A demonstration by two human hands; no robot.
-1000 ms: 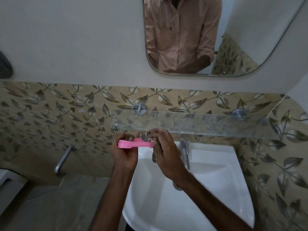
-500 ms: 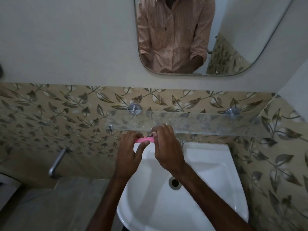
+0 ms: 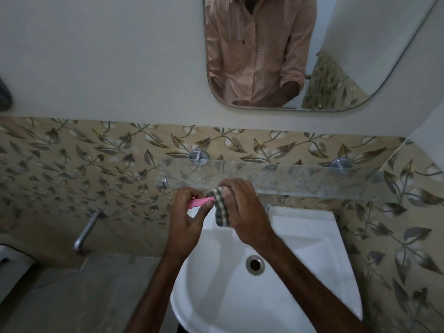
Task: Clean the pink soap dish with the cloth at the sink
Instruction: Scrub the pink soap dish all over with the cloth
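My left hand (image 3: 186, 212) grips the pink soap dish (image 3: 200, 202) by its left end, holding it level above the back of the white sink (image 3: 300, 236). Only a thin pink edge of the dish shows between my fingers. My right hand (image 3: 242, 210) is closed on a checked grey and cream cloth (image 3: 221, 210), which is pressed against the right end of the dish and hangs down a little below it. Both hands sit just under the glass shelf (image 3: 300, 180).
The sink drain (image 3: 255, 264) lies below my right wrist. A metal wall tap (image 3: 87, 230) juts out at the left over a grey ledge. A mirror (image 3: 312, 51) hangs above, showing a person in a checked shirt. Leaf-patterned tiles cover the wall.
The cloth has come into plain sight at the dish's right end, bunched in my right hand. Less of the pink dish shows than a second ago. The view has shifted slightly.
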